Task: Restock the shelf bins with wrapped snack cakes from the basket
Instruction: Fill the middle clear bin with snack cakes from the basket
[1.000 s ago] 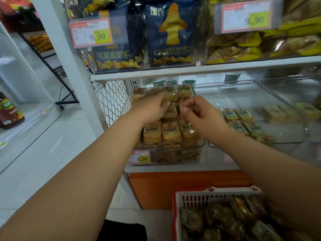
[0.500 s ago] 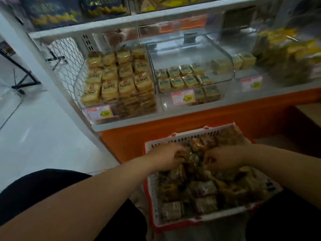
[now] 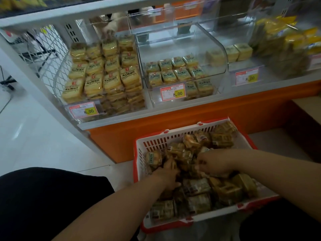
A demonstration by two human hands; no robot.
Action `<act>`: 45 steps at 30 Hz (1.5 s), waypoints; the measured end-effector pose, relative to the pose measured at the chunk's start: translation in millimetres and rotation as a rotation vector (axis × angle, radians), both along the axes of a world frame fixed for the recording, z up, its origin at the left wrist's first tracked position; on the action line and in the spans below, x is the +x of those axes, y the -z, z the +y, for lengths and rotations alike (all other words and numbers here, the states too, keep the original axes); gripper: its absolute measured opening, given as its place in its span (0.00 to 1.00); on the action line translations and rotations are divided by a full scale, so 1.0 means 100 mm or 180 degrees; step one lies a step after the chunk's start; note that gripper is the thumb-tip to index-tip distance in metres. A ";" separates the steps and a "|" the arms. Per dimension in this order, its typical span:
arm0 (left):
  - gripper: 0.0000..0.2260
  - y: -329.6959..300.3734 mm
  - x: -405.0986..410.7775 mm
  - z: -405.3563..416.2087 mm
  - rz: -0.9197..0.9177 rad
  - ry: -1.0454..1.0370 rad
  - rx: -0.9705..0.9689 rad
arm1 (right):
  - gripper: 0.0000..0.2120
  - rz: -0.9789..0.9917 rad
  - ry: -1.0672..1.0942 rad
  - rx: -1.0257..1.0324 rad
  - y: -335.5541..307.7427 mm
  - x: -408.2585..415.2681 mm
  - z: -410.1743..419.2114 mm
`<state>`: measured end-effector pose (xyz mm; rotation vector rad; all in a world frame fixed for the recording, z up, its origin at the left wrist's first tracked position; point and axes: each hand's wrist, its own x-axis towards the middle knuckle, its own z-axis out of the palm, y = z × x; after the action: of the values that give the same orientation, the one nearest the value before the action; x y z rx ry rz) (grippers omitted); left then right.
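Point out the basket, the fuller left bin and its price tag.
basket [image 3: 173,136]: head view, bare slotted back wall.
left bin [image 3: 58,84]: head view, clear curved left side wall.
price tag [image 3: 84,110]: head view, middle of the label.

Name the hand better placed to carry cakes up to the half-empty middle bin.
Right hand, probably: it sits in the basket nearly below the middle bin; the left hand lies further left.

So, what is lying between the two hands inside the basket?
In the head view, wrapped snack cakes fill the gap between the left hand and the right hand in the basket; no bare floor shows there.
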<state>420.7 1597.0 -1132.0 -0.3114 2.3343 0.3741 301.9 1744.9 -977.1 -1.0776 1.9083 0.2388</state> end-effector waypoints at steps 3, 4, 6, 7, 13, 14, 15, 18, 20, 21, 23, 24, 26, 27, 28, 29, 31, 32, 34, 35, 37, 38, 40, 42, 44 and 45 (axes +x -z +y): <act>0.32 0.02 0.02 -0.04 0.0087 -0.0214 0.0119 | 0.20 -0.0051 0.0045 -0.0092 -0.03 -0.04 -0.03; 0.29 0.01 0.03 -0.05 0.0215 -0.0301 0.0191 | 0.20 -0.0046 0.0067 -0.0119 -0.04 -0.05 -0.03; 0.26 -0.02 0.06 -0.08 0.0508 -0.0384 0.0213 | 0.21 -0.0009 0.0080 -0.0182 -0.07 -0.06 -0.04; 0.26 -0.04 0.07 -0.09 0.0606 -0.0436 0.0222 | 0.21 0.0013 0.0084 -0.0203 -0.08 -0.06 -0.03; 0.10 -0.55 -0.01 -0.12 0.1172 -0.0698 0.0788 | 0.20 0.0188 0.0005 -0.0238 -0.16 -0.06 -0.04; 0.09 -0.70 -0.04 -0.12 0.1225 -0.0749 0.0903 | 0.21 0.0236 0.0034 -0.0342 -0.19 -0.07 -0.06; 0.10 -0.87 -0.08 -0.12 0.1264 -0.0846 0.1064 | 0.22 0.0282 0.0104 -0.0482 -0.22 -0.08 -0.08; 0.14 -1.39 -0.18 -0.17 0.1454 -0.1316 0.1664 | 0.30 0.0443 0.0708 -0.0894 -0.33 -0.17 -0.16; 0.16 -1.72 -0.21 -0.28 0.1621 -0.1447 0.1901 | 0.33 0.0436 0.1190 -0.1171 -0.40 -0.24 -0.21; 0.16 -1.86 -0.20 -0.34 0.1681 -0.1469 0.2004 | 0.32 0.0297 0.1336 -0.1282 -0.43 -0.27 -0.24; 0.17 -2.11 -0.17 -0.46 0.1724 -0.1617 0.2326 | 0.28 -0.0289 0.1650 -0.1507 -0.50 -0.30 -0.31; 0.18 -2.19 -0.15 -0.51 0.1742 -0.1755 0.2532 | 0.27 -0.0695 0.1893 -0.1627 -0.54 -0.30 -0.34; 0.19 -2.30 -0.12 -0.56 0.1843 -0.2043 0.2959 | 0.23 -0.1560 0.2377 -0.1853 -0.61 -0.28 -0.38; 0.19 -2.33 -0.12 -0.56 0.1922 -0.2163 0.3143 | 0.20 -0.1887 0.2517 -0.1949 -0.64 -0.27 -0.41; 0.19 -2.34 -0.14 -0.56 0.2013 -0.2245 0.3287 | 0.18 -0.2094 0.2585 -0.2042 -0.67 -0.27 -0.42; 0.20 -2.36 -0.17 -0.55 0.2104 -0.2285 0.3408 | 0.15 -0.2233 0.2647 -0.2158 -0.69 -0.28 -0.45; 0.23 -2.36 -0.23 -0.54 0.2237 -0.2280 0.3540 | 0.14 -0.2403 0.2821 -0.2421 -0.74 -0.31 -0.50; 0.26 -2.36 -0.24 -0.55 0.2275 -0.2215 0.3487 | 0.15 -0.2420 0.2879 -0.2518 -0.76 -0.33 -0.52; 0.30 -2.37 -0.22 -0.59 0.2336 -0.1912 0.3125 | 0.19 -0.2358 0.2898 -0.2603 -0.78 -0.33 -0.57; 0.32 -2.37 -0.19 -0.64 0.2350 -0.1670 0.2842 | 0.20 -0.2333 0.2890 -0.2631 -0.77 -0.32 -0.60; 0.38 -2.39 -0.11 -0.74 0.2354 -0.1162 0.2179 | 0.19 -0.2360 0.2887 -0.2704 -0.75 -0.31 -0.67; 0.41 -2.40 -0.07 -0.78 0.2348 -0.1010 0.1895 | 0.17 -0.2382 0.2895 -0.2742 -0.75 -0.30 -0.69; 0.45 -2.41 0.00 -0.84 0.2381 -0.0971 0.1581 | 0.13 -0.2361 0.2896 -0.2787 -0.74 -0.29 -0.74; 0.47 -2.40 0.04 -0.87 0.2504 -0.1004 0.1445 | 0.11 -0.2362 0.2906 -0.2798 -0.75 -0.29 -0.78; 0.45 -2.37 0.07 -0.89 0.2606 -0.0979 0.1368 | 0.12 -0.2404 0.2965 -0.2840 -0.78 -0.26 -0.83; 0.43 -2.36 0.09 -0.88 0.2643 -0.0982 0.1396 | 0.12 -0.2411 0.3008 -0.2872 -0.79 -0.25 -0.85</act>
<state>429.3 1508.8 -895.9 -0.3390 2.8868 1.3574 276.6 1660.0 -898.1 -0.5038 1.5622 -1.4528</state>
